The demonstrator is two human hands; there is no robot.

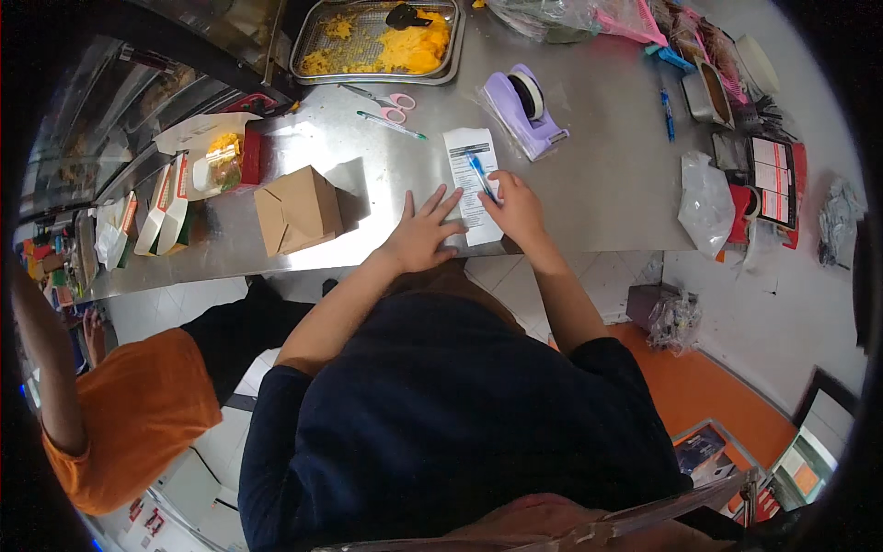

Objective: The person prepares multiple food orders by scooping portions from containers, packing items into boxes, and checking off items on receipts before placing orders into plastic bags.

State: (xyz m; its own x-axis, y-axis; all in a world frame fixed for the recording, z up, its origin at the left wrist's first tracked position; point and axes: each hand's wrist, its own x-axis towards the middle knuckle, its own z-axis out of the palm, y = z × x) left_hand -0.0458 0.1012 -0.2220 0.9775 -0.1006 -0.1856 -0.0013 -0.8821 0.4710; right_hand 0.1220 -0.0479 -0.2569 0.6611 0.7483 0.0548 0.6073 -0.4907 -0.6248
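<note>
A printed paper slip point(483, 214) lies flat on the steel table. My right hand point(514, 203) holds a blue pen point(477, 169) over it, between thumb and fingers. My left hand point(424, 231) rests on the tabletop with fingers spread, its fingertips at the slip's left edge. Left of it stands a closed brown cardboard box point(300, 210). Beyond the slip is a lilac tape dispenser point(534, 127) with a roll of tape. Pink-handled scissors point(386, 103) and a pen with a green tip point(392, 125) lie farther back on the left.
A metal tray point(452, 58) of yellow food stands at the back. Open food cartons point(172, 200) line the left. A blue marker point(667, 116), a plastic bag point(705, 200) and a metal container point(707, 93) are at the right. A co-worker in an orange shirt point(145, 407) stands left.
</note>
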